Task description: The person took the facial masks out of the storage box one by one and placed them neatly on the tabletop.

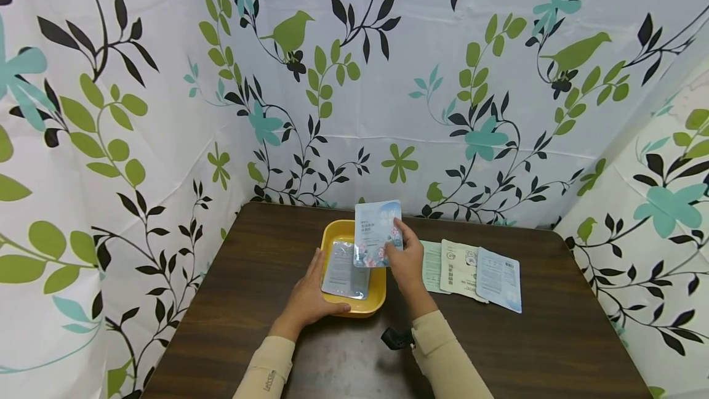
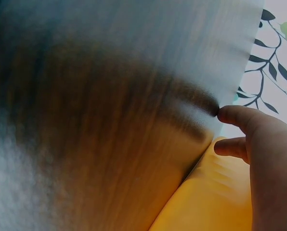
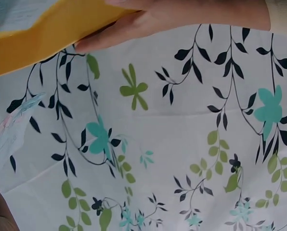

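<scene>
My right hand (image 1: pixel 408 258) pinches a light blue face-mask sachet (image 1: pixel 373 229) with pink flowers printed low on its front. The thumb lies across the sachet's face, and the sachet is held upright over the back right of a yellow plastic tray (image 1: pixel 378 300). Inside the tray lies a silvery printed packet (image 1: pixel 342 276), partly hidden behind the sachet. My left hand (image 1: pixel 307 297) rests against the tray's left side, fingers straight along its outer wall and thumb at the front rim. The right wrist view shows this left hand (image 3: pixel 148 24) along the yellow wall.
Right of the tray, a green packet (image 1: pixel 432 266), a cream packet (image 1: pixel 458 270) and a light blue printed packet (image 1: pixel 498 279) overlap in a row on the dark wooden table (image 1: pixel 221 325). A black device (image 1: pixel 397 338) sits at my right wrist. Leaf-patterned curtains (image 1: pixel 343 122) stand behind the table.
</scene>
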A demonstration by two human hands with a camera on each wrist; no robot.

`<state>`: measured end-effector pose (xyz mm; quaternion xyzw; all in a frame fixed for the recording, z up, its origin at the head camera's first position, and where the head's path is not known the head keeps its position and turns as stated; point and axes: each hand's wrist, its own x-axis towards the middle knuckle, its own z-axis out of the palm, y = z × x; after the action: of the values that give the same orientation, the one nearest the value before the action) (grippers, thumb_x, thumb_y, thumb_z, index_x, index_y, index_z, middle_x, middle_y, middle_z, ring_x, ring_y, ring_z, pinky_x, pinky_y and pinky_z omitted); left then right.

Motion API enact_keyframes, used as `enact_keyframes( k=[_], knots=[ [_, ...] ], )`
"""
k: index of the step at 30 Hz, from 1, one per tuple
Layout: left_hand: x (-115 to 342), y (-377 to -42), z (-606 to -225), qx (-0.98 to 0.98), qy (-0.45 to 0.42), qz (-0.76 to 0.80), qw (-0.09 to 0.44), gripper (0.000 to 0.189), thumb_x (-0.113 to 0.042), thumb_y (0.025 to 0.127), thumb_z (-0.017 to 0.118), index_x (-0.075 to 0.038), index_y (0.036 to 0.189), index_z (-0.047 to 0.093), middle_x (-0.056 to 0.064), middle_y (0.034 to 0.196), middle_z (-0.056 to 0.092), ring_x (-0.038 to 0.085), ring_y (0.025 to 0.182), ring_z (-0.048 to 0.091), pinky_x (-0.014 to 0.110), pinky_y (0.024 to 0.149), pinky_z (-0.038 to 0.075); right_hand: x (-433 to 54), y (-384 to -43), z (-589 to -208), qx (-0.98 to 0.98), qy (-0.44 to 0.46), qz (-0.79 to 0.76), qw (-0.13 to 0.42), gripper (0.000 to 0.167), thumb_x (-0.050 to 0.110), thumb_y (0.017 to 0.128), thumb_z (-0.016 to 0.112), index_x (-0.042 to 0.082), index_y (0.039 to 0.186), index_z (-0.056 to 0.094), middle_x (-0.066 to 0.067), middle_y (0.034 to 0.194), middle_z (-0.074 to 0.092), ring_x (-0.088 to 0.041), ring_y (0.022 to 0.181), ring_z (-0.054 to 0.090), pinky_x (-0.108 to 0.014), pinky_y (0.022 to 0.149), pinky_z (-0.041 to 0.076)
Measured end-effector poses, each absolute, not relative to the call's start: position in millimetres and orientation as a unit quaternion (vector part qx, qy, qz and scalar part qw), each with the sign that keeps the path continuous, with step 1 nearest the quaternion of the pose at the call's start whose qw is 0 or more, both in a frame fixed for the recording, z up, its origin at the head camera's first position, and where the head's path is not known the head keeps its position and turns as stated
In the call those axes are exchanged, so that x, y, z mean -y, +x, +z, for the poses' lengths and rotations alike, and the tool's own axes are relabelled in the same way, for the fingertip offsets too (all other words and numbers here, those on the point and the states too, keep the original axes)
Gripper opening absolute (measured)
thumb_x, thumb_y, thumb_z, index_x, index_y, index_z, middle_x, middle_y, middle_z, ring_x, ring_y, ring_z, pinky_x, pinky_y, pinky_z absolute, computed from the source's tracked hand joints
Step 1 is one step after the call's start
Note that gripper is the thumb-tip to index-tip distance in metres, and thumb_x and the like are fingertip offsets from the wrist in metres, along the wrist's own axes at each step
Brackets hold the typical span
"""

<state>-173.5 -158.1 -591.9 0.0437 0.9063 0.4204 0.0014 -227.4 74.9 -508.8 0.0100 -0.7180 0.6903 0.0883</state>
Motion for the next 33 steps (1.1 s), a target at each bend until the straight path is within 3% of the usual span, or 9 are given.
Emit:
enact_keyframes(
  k=[8, 14, 23, 28, 31, 33],
  knots=[
    [158, -174, -592, -0.906, 0.043, 0.422, 0.001, 0.148, -0.067, 0.053, 0.092, -0.024, 0.166, 0.007, -0.001, 0.175, 0.008, 0.043, 0.148, 0.039, 0.066, 0.114, 0.036, -107, -223, -508, 0.721, -0.028, 0.683, 0.115, 0.064, -0.008, 0.090, 0.058, 0.012, 0.150, 0.051, -0.018, 0.142, 0.059, -0.028, 0.112, 0.064, -0.015, 0.076, 0.057],
    [158, -173, -591, -0.906, 0.037, 0.422, 0.004, 0.148, -0.069, 0.053, 0.092, -0.024, 0.166, 0.007, -0.005, 0.174, 0.007, 0.041, 0.149, 0.037, 0.064, 0.116, 0.035, -135, -218, -520, 0.731, -0.062, 0.670, 0.116, 0.063, -0.006, 0.091, 0.059, 0.014, 0.151, 0.051, -0.017, 0.141, 0.061, -0.021, 0.109, 0.065, -0.014, 0.075, 0.057],
    [159, -172, -590, -0.906, 0.037, 0.421, 0.005, 0.147, -0.068, 0.054, 0.092, -0.025, 0.166, 0.007, -0.006, 0.174, 0.006, 0.040, 0.150, 0.037, 0.063, 0.116, 0.035, -176, -208, -550, 0.745, -0.081, 0.651, 0.120, 0.057, -0.003, 0.094, 0.060, 0.009, 0.149, 0.052, -0.018, 0.151, 0.054, -0.026, 0.117, 0.059, -0.007, 0.077, 0.050],
    [159, -172, -589, -0.907, 0.036, 0.419, 0.008, 0.147, -0.070, 0.054, 0.091, -0.026, 0.166, 0.007, -0.007, 0.174, 0.005, 0.040, 0.149, 0.037, 0.063, 0.116, 0.035, -190, -196, -565, 0.759, -0.090, 0.632, 0.126, 0.055, -0.004, 0.093, 0.063, 0.003, 0.146, 0.054, -0.024, 0.145, 0.058, -0.011, 0.104, 0.062, -0.005, 0.077, 0.049],
    [158, -172, -588, -0.907, 0.037, 0.419, 0.007, 0.147, -0.068, 0.054, 0.091, -0.026, 0.166, 0.007, -0.005, 0.174, 0.007, 0.040, 0.148, 0.038, 0.063, 0.116, 0.035, -197, -187, -576, 0.765, -0.102, 0.626, 0.117, 0.056, -0.005, 0.092, 0.064, 0.000, 0.146, 0.053, -0.024, 0.150, 0.053, -0.015, 0.118, 0.062, -0.006, 0.084, 0.046],
    [158, -172, -588, -0.907, 0.038, 0.419, 0.006, 0.146, -0.067, 0.054, 0.092, -0.026, 0.166, 0.007, -0.004, 0.174, 0.007, 0.041, 0.148, 0.039, 0.063, 0.115, 0.036, -203, -182, -584, 0.766, -0.108, 0.624, 0.111, 0.056, -0.006, 0.092, 0.064, -0.002, 0.147, 0.051, -0.024, 0.155, 0.048, -0.028, 0.135, 0.053, -0.008, 0.092, 0.044]
  ],
)
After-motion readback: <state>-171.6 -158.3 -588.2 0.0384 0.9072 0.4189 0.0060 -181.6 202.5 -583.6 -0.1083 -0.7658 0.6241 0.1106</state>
